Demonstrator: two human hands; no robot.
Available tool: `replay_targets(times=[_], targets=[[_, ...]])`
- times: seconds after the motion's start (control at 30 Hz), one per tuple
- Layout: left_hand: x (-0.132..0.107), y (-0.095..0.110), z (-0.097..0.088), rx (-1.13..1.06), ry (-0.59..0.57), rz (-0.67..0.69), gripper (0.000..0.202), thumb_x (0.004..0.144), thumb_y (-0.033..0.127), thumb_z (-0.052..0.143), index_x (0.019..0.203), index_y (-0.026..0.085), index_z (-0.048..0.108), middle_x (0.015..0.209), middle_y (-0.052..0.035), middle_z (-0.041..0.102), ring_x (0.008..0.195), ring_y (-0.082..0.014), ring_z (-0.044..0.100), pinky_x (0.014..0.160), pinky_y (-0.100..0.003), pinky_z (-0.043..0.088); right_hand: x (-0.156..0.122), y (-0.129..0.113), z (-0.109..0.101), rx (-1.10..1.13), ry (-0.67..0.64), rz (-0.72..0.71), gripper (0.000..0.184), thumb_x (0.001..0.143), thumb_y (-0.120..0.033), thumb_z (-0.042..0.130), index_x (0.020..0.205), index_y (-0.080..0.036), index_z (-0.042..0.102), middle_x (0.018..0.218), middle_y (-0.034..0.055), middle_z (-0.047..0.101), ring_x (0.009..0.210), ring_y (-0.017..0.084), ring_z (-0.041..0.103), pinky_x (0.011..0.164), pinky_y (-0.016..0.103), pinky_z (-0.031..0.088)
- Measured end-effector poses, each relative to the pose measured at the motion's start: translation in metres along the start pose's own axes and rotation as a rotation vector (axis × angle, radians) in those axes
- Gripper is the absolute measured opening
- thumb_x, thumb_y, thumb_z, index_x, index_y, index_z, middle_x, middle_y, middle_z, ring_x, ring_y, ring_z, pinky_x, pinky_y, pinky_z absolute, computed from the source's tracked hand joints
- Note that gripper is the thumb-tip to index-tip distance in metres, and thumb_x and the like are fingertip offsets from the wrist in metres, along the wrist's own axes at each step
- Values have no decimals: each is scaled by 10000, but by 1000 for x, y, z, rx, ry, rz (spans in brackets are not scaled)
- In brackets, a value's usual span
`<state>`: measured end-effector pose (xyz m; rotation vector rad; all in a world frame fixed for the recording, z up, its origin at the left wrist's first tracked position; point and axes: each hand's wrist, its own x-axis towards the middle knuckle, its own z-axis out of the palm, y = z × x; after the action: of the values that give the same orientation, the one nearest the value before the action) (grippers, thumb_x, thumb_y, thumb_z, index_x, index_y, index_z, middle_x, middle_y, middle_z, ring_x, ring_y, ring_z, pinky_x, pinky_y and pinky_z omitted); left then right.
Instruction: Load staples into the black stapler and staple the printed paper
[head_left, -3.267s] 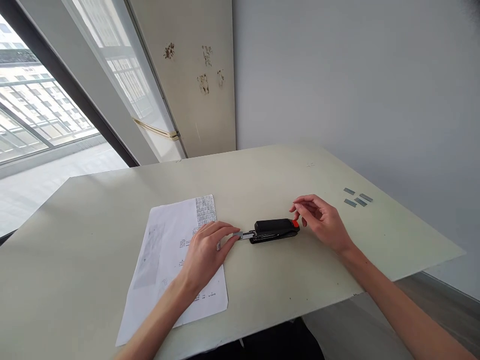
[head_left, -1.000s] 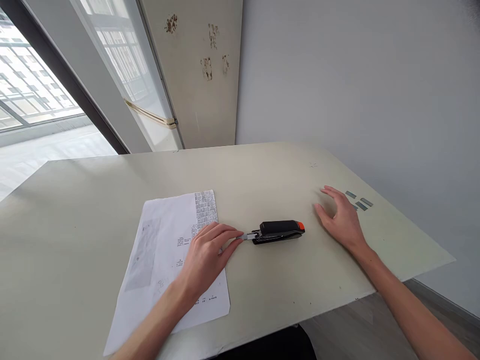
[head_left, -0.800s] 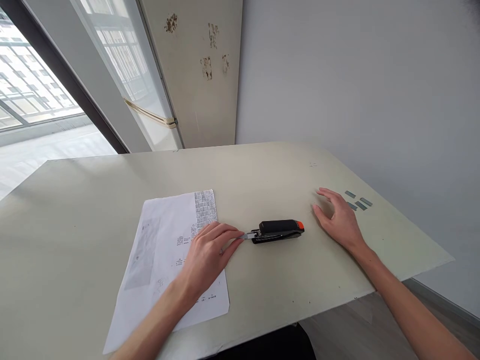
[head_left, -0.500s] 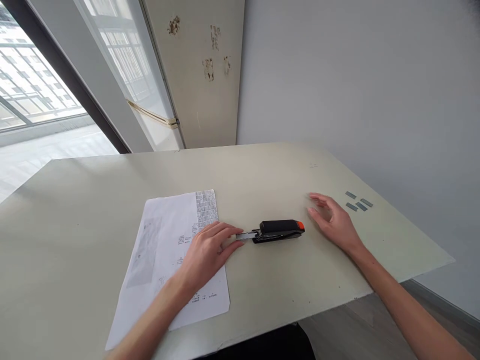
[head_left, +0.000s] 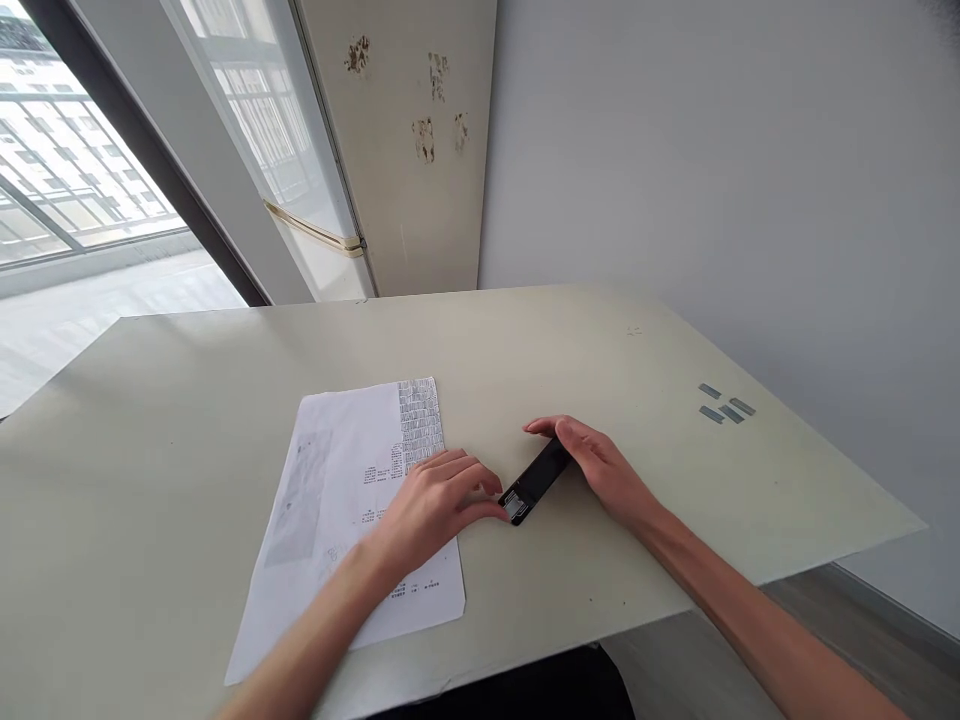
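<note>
A black stapler (head_left: 537,482) lies on the pale table (head_left: 562,350), turned diagonally with its front end toward me. My right hand (head_left: 592,462) rests over its far end, fingers curled round it. My left hand (head_left: 439,503) lies on the right edge of a printed paper sheet (head_left: 345,520), fingers stretched toward the stapler's near end and touching it. The stapler's orange rear tab is hidden under my right hand.
Three small grey staple strips (head_left: 724,408) lie at the table's far right. A window with a railing (head_left: 67,190) is at the left, and a stained beige panel (head_left: 409,140) stands behind the table against a grey wall.
My right hand came back from near the staple strips and took the stapler's far end. The stapler swung from lying sideways to diagonal, and its metal tray no longer sticks out.
</note>
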<state>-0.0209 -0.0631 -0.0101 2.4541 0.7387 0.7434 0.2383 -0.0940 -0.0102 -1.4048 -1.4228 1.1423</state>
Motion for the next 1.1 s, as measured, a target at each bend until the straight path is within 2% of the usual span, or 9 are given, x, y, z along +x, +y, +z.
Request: replay_targets(times=[0.2,0.33,0.47,0.57,0.67,0.77,0.83,0.93,1.1], targets=[[-1,0,1,189,10,49,397,1089,484,528,873,209,717,821,-21,719,764,-172,643,705,-314,482,-19,-8,10,-65,-10,-23,476,1076,-637,388,1167,-303,713,1429,47,688,1392,270,577,1169,433,450],[-3,-1,-2,254,26,56,399,1080,492,546,856,207,714,826,-24,718,782,-178,648,719,-325,495,-25,-4,8,-161,-29,-102,391,1065,-589,465,1202,-305,695,1405,59,691,1326,273,620,1100,426,507],[-13,5,-18,284,-21,33,328,1043,516,609,1115,210,704,1117,-76,746,1034,-249,680,889,-405,551,-27,-3,3,-300,-25,-141,382,1053,-586,494,1208,-304,699,1254,60,753,1117,270,698,961,420,563],[-42,12,-35,340,-37,-58,471,1030,564,607,1371,239,620,1421,-119,653,1295,-319,610,1031,-502,550,-27,-5,0,-340,-12,-166,364,1054,-579,498,1182,-304,700,1205,53,764,1064,262,699,873,388,577],[-84,21,-45,426,-60,-130,717,1002,639,605,1598,277,440,1645,-125,476,1502,-365,455,1122,-539,520,-26,-9,0,-363,-37,-158,385,1061,-592,470,1188,-304,691,1183,53,765,1018,260,700,759,366,576],[-124,35,-41,524,-74,-125,1094,848,817,655,1702,257,263,1701,-148,379,1553,-439,363,1147,-592,494,-25,-17,4,-431,-86,-153,444,1079,-611,398,1147,-296,704,1070,52,776,898,255,705,786,403,570],[-142,47,-34,564,-73,-114,1194,788,854,681,1712,240,240,1700,-149,371,1552,-463,351,1148,-625,487,-24,-24,9,-478,-132,-146,503,1087,-626,338,1100,-300,720,976,46,772,811,250,694,780,425,566],[-155,65,-24,610,-73,-115,1028,897,744,656,1707,249,261,1691,-118,385,1542,-440,384,1122,-619,522,-22,-34,19,-481,-178,-146,568,1093,-637,266,1071,-309,729,962,44,765,841,259,704,797,442,574],[-156,75,-15,544,-41,-125,646,1083,375,476,1696,337,276,1670,-3,435,1543,-330,420,1200,-538,476,-8,-46,36,-432,-122,-99,596,1080,-676,250,1100,-316,724,1119,61,762,1115,298,700,977,503,569]])
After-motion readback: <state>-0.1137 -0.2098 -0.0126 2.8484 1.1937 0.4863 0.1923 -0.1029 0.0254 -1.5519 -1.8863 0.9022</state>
